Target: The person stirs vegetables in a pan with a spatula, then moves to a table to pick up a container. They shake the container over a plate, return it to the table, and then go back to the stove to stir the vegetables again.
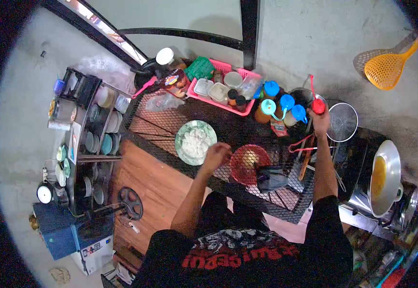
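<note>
My right hand (321, 123) is raised at the back right of the mesh-topped table, its fingers closed around a squeeze bottle with a red cap (318, 106). My left hand (217, 156) hovers between a plate (180, 132) heaped with white flour-like powder (194, 143) and a red bowl (236, 168). Its fingers are curled in, and nothing shows in them. Inside the red bowl lies some pale yellowish food (250, 158). Squeeze bottles with blue caps (286, 101) stand just left of my right hand.
A pink basket (214, 106) of tubs and jars sits along the back edge. To the right, a pan (390, 168) holding orange-yellow liquid rests over the stove, near a round strainer (342, 122). A dish rack (96, 144) stands at left. A yellow skimmer (384, 71) hangs on the wall.
</note>
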`<action>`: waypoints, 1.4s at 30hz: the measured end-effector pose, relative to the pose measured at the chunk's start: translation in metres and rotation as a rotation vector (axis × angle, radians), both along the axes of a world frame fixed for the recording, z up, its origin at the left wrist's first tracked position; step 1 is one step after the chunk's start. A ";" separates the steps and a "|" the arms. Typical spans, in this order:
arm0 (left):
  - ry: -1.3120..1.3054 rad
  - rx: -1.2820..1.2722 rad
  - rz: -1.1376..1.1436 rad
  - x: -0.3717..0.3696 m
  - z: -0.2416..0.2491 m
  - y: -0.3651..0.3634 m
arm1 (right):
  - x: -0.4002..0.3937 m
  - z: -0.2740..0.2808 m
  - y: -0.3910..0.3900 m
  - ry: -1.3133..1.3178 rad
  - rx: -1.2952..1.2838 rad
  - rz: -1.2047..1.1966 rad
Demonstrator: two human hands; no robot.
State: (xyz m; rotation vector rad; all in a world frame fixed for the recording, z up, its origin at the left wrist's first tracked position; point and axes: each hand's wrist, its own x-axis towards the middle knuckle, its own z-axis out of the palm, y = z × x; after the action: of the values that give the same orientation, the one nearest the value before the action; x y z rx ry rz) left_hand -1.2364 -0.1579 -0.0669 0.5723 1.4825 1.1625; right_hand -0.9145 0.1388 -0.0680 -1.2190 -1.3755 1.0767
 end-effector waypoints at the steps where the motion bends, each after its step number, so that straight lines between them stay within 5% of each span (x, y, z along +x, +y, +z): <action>1: 0.066 0.037 0.006 -0.017 0.017 0.005 | 0.013 -0.048 0.020 0.023 0.093 0.042; 6: 0.491 0.334 0.236 -0.127 0.098 0.056 | 0.017 -0.057 0.023 0.024 0.082 0.188; 8: 0.736 0.422 0.299 -0.179 0.136 0.095 | 0.011 -0.035 0.014 -0.297 0.067 0.190; 10: 1.070 0.464 0.368 -0.248 0.138 0.143 | 0.025 -0.041 0.011 -0.341 0.173 0.187; 12: 1.118 0.304 0.371 -0.306 0.123 0.187 | 0.040 -0.025 -0.010 -0.031 -0.079 0.286; 14: 1.393 0.127 0.310 -0.337 0.104 0.219 | 0.032 0.029 -0.065 -0.093 -0.080 0.052; 18: 1.413 -0.055 0.141 -0.368 0.050 0.264 | 0.015 0.092 -0.186 -0.090 -0.043 -0.228; 20: 1.486 -0.065 0.032 -0.382 0.029 0.276 | 0.023 0.097 -0.240 -0.299 -0.041 -0.258; 28: 1.430 0.160 0.233 -0.387 0.097 0.246 | -0.061 0.106 -0.331 -0.159 -0.070 -0.473; 30: 1.485 0.427 0.241 -0.395 0.147 0.232 | -0.105 0.126 -0.318 -0.260 -0.077 -0.421; 32: 1.164 0.586 0.213 -0.381 0.207 0.212 | -0.155 0.149 -0.299 -0.245 -0.013 -0.259; 34: 1.151 0.629 0.153 -0.368 0.252 0.198 | -0.206 0.176 -0.276 -0.336 0.098 -0.042; 38: 0.855 0.784 -0.467 -0.261 0.329 0.143 | -0.280 0.250 -0.239 -0.489 0.524 0.200; 42: 1.146 1.136 -0.840 -0.156 0.351 0.084 | -0.269 0.267 -0.247 -0.209 0.417 0.226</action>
State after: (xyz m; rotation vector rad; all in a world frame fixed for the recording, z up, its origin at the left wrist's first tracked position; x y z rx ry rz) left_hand -1.3920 -0.0741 0.2843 2.6625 0.9811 0.8602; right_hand -1.1837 -0.1087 0.1992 -0.9003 -1.8267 0.7700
